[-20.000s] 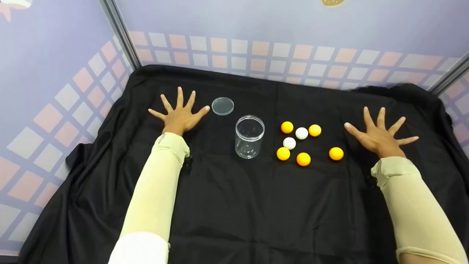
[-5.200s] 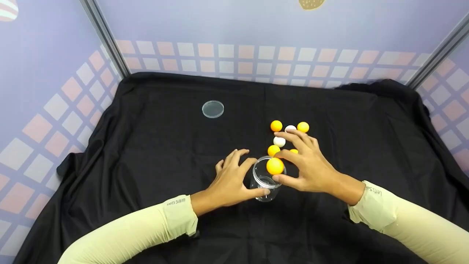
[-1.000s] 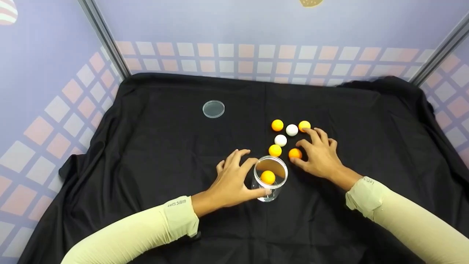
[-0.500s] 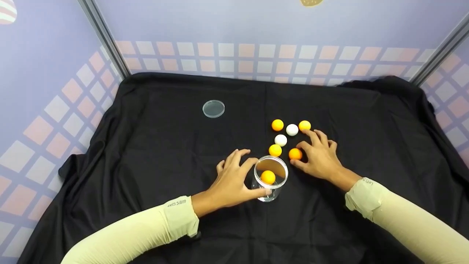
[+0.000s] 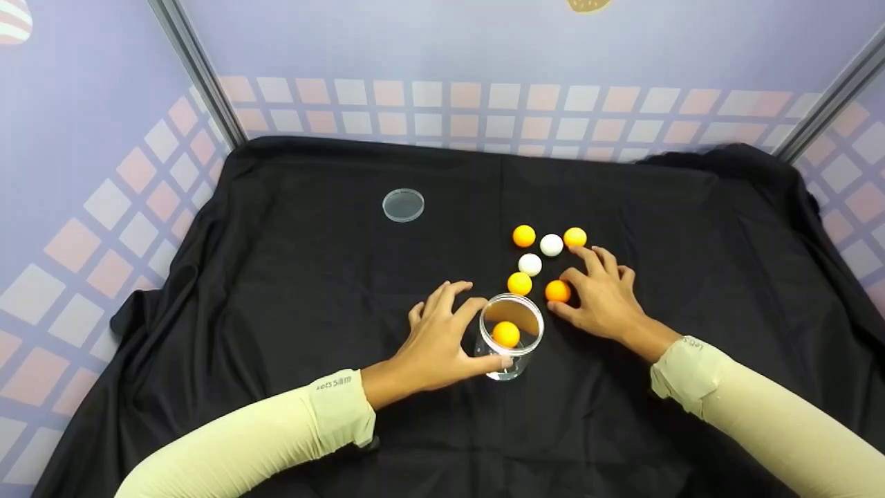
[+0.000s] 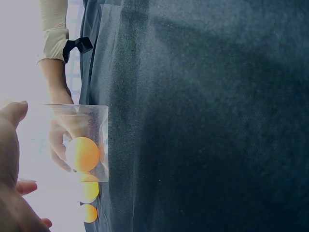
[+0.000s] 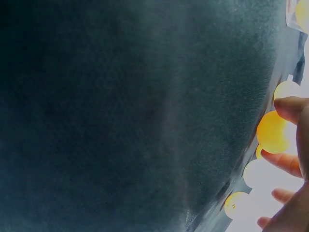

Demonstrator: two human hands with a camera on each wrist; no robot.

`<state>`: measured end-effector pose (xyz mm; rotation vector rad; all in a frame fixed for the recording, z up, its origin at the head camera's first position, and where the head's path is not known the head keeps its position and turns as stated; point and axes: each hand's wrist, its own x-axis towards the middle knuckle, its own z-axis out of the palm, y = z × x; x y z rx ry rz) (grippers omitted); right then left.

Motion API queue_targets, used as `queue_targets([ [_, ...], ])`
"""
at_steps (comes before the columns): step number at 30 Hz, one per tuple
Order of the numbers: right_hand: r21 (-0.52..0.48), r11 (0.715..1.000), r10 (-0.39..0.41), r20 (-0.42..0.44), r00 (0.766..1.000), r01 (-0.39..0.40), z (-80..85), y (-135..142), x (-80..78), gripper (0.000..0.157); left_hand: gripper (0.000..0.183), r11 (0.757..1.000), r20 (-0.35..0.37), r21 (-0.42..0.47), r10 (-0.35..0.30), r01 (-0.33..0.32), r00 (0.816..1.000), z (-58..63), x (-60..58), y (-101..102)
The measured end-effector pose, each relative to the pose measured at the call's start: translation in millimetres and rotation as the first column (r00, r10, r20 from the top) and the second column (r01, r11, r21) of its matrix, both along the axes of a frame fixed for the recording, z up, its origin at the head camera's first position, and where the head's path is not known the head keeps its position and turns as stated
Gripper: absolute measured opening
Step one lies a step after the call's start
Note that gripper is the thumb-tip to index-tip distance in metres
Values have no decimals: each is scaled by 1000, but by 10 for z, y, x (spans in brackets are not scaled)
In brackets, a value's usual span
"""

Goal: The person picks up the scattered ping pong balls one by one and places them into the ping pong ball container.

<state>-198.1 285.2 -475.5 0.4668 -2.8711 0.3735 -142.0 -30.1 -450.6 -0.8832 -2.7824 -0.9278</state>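
My left hand [image 5: 437, 340] grips a clear round jar [image 5: 527, 348], thumb on the near side and fingers on the far side. The jar stands upright with its mouth uncovered. One orange ping-pong ball [image 5: 506, 335] lies inside, seen through the wall in the left wrist view too. To the right of the jar, my right hand [image 5: 603, 299] pinches a deeper orange ping-pong ball [image 5: 557, 291] between thumb and index finger. The right wrist view shows thumb and finger on either side of that ball [image 7: 273, 131]. Its other fingers are spread toward the back.
Behind the jar lie orange balls [image 5: 519, 283] and two white balls [image 5: 529, 264], loosely grouped on the black cloth [image 5: 311, 263]. A clear round lid [image 5: 403, 205] lies flat at the back left. Patterned panels [image 5: 470, 41] stand behind and beside the table.
Since the earliest frame, both hands have left the cloth and the jar has come nearer. The ball the right hand held over the jar now lies inside. The last second shows almost no movement.
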Motion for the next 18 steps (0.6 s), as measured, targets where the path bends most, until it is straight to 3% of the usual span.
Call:
queue_targets([
  [18, 0, 1000, -17, 7, 1000, 17, 72, 3, 19, 45, 77, 1000, -17, -4, 3, -3, 1000, -5, -9, 15],
])
